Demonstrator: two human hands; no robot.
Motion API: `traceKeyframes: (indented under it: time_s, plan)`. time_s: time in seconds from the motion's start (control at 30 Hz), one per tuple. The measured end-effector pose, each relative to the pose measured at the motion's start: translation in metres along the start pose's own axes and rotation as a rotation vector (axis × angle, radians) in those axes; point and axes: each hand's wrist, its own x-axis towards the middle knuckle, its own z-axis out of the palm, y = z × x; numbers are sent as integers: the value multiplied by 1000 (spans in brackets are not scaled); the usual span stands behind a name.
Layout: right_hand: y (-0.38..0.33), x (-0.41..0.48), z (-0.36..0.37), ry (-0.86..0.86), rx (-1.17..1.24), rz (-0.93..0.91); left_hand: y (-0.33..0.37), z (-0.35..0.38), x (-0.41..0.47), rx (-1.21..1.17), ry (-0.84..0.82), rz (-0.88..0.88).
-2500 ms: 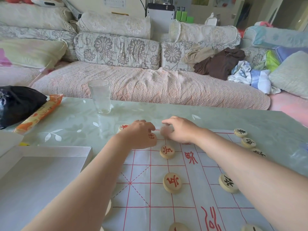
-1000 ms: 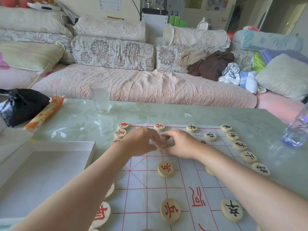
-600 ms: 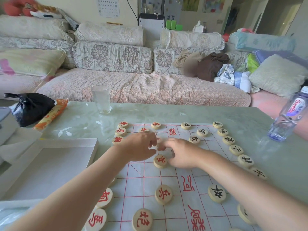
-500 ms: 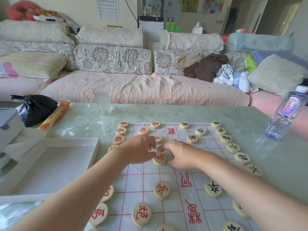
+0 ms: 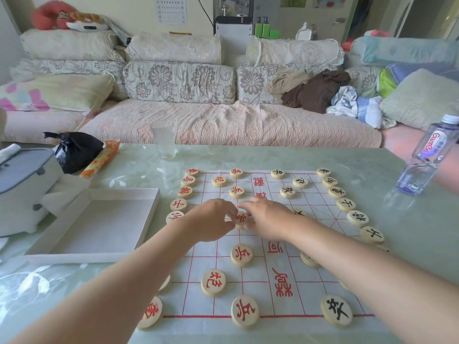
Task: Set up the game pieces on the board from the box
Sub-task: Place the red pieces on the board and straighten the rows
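A white cloth board [image 5: 285, 264] with a red grid lies on the table. Round wooden pieces stand on it, red-lettered ones along its left side and black-lettered ones along its right. My left hand [image 5: 211, 220] and my right hand [image 5: 267, 217] meet over the board's middle. Both sets of fingertips touch one red-lettered piece [image 5: 240, 218] that lies on the board between them. Another red-lettered piece [image 5: 241, 254] sits just nearer to me. The shallow white box [image 5: 99, 224] lies to the left of the board and shows no pieces inside.
A clear glass [image 5: 163, 139] stands beyond the board, a water bottle [image 5: 427, 157] at the far right. A black bag [image 5: 73, 150], an orange packet [image 5: 99, 160] and a grey case [image 5: 22, 184] sit at the left. A sofa runs behind the table.
The view has pulled back and down, so more of the near board shows. Both hands have come nearer along the middle column from the far pieces to this red piece.
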Motion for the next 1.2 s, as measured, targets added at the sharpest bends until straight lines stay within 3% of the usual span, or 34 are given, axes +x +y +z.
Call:
traceKeyframes:
  time_s: [0.27,0.67,0.97,1.2]
  plan:
    - [0,-2,-1,-39,24,6,2,0,5,-90,-24,-49]
    - [2,3,8,39,66,-20,-6,2,6,-108,65,-67]
    - [0,2,8,79,126,-52,-4,5,7,-143,23,-46]
    - [-1,9,5,48,79,37,-6,8,7,-85,44,-54]
